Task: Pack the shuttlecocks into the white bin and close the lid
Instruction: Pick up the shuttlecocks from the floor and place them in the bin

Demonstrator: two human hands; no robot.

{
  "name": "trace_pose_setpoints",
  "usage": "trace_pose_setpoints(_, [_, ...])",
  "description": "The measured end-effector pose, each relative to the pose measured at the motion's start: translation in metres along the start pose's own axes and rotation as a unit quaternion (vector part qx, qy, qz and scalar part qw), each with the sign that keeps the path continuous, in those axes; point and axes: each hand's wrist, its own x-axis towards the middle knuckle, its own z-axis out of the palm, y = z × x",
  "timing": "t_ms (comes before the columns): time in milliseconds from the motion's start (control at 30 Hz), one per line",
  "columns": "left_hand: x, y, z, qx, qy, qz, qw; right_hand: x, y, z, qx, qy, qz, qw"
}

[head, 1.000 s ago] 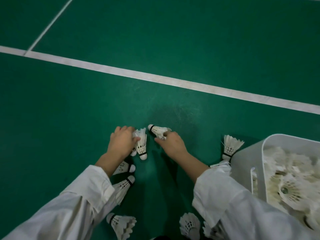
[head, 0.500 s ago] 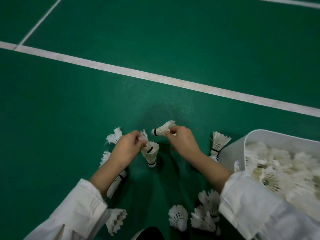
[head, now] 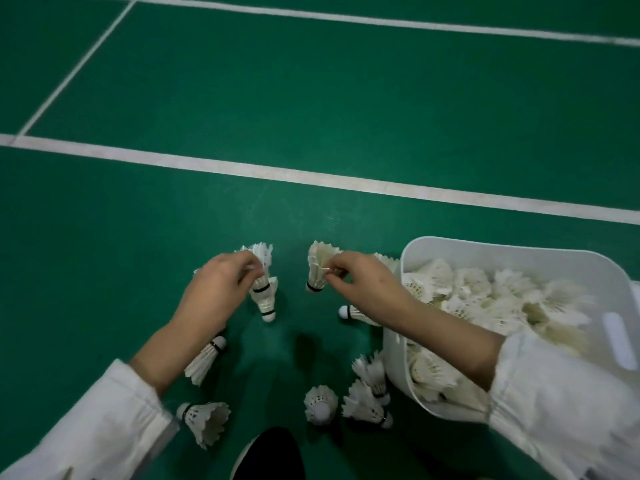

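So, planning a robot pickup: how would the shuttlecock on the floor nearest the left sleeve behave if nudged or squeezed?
Lying sideways with a flared skirt, the shuttlecock would probably swing in an arc, not roll straight. Its feathers look frayed, so squeezing likely bends them. Probably light: the right hand pinches a second shuttlecock by its feathers.

- Floor (head: 311, 98): dark green, crossed by white lines (head: 311, 178).
- Shuttlecocks (head: 320, 405): white feathers, a black band at the cork.
- Bin (head: 485, 252): white.
- Sleeves (head: 104, 427): white.
- Shoe (head: 270, 455): black.
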Motion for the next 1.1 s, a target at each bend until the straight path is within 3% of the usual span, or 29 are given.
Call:
trace_pose_setpoints(133, [0.000, 0.047, -0.020, 0.003, 0.014, 0.048, 0.999, -0.047, 0.013, -0.062, -0.019, 0.049, -0.026, 0.998])
trace_pose_setpoints(300, [0.002, 0.122, -0.025, 0.015, 0.022, 0.142, 0.990, -0.110, 0.058, -0.123, -0.001, 0.131, 0.033, 0.991])
trace_pose_setpoints(500, [-0.004, 0.199, 0.006, -0.007, 0.010, 0.282, 0.959, -0.153, 0.110, -0.117, 0.028, 0.176, 0.104, 0.978])
trace_pose_setpoints(633, [-0.011, 0.216, 0.053, -0.004, -0.043, 0.342, 0.939, -0.159, 0.125, -0.102, 0.042, 0.181, 0.112, 0.976])
trace_pose_setpoints(833, [-0.014, 0.203, 0.107, 0.038, -0.093, 0.356, 0.929, -0.160, 0.141, -0.089, 0.028, 0.150, 0.099, 0.983])
trace_pose_setpoints(1100, [-0.015, 0.183, 0.144, 0.179, -0.167, 0.339, 0.909, -0.147, 0.152, -0.080, -0.022, 0.105, 0.081, 0.991])
